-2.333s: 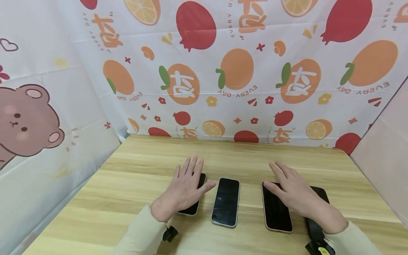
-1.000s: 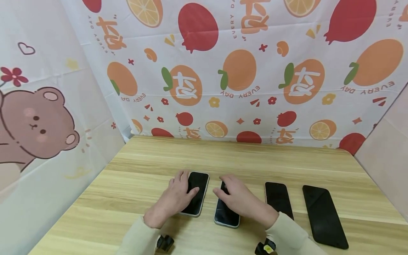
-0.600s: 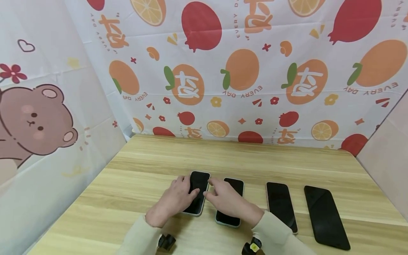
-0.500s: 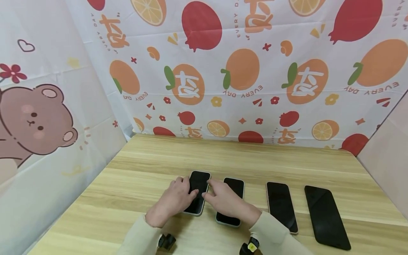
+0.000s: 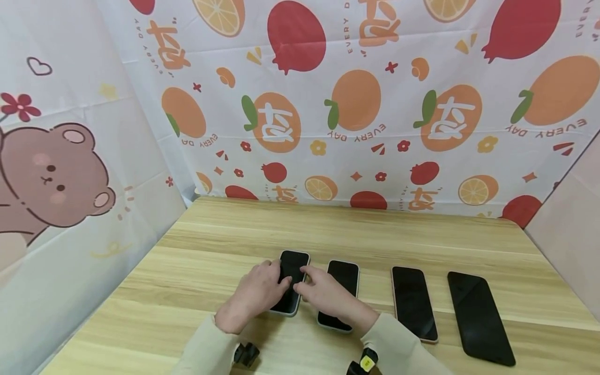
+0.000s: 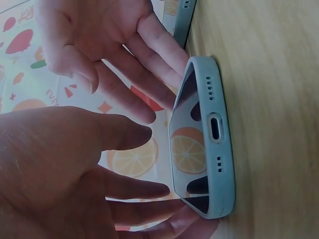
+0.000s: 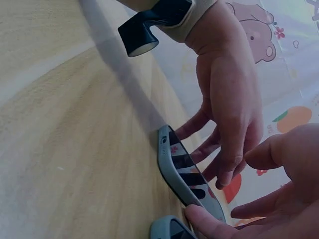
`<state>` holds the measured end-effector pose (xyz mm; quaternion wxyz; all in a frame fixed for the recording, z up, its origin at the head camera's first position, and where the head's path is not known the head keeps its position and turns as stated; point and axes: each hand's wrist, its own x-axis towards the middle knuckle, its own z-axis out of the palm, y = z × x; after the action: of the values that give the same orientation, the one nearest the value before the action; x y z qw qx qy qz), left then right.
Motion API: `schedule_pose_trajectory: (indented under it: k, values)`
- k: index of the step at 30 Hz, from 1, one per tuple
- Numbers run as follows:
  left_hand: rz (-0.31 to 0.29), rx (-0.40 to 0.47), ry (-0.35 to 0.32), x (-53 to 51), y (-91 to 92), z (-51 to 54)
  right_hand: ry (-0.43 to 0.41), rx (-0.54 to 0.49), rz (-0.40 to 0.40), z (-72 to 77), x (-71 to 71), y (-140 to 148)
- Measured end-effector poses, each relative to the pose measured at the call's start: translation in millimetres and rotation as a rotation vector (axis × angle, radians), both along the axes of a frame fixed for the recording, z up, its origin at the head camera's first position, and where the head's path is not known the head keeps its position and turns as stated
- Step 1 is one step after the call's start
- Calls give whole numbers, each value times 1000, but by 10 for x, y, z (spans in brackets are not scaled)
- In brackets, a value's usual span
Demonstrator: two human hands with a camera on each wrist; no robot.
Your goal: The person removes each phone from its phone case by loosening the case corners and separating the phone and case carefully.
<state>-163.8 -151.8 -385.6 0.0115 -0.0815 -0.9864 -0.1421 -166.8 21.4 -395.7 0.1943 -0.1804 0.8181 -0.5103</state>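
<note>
In the head view the leftmost phone (image 5: 292,263) lies screen up between two hands. My left hand (image 5: 255,291) is at its left side, relaxed fingers at the edge and thumb over the screen. My right hand (image 5: 332,298) reaches across the second phone (image 5: 346,273), its fingertips at the first phone's right edge. The left wrist view shows the phone's pale case (image 6: 221,164), with the left hand (image 6: 65,159) and right hand (image 6: 104,40) on either side. In the right wrist view, the right hand (image 7: 294,189) has a fingertip touching the case (image 7: 172,174).
Two more black-screened phones, one narrower (image 5: 414,302) and one larger (image 5: 480,317), lie to the right on the wooden table (image 5: 234,224). A fruit-patterned cloth (image 5: 304,120) hangs behind, and a bear-printed cloth (image 5: 51,177) at the left.
My right hand has moved left from the phones on the right, over the second phone, to the leftmost phone. My left hand has shifted from over that phone to its left side.
</note>
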Motion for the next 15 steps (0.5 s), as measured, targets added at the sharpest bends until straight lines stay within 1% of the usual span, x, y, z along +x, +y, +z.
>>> schedule_pose_trajectory:
  k: [3, 6, 9, 11, 13, 15]
  values:
    - [4, 21, 4, -11, 1, 3, -2, -13, -7, 2, 8, -3]
    - [12, 57, -6, -24, 3, 3, -2, -22, -14, 2, 10, -6]
    - [25, 88, -17, -38, 0, -1, -4, -28, -16, -3, 10, -7]
    - [37, 116, -13, -45, -4, -4, -6, -30, -16, -8, 10, -4]
    - [44, 146, 15, -48, -10, -10, -8, -29, -18, -13, 4, -3]
    - [36, 172, 67, -47, -20, -20, -6, -28, -20, -15, -2, -4]
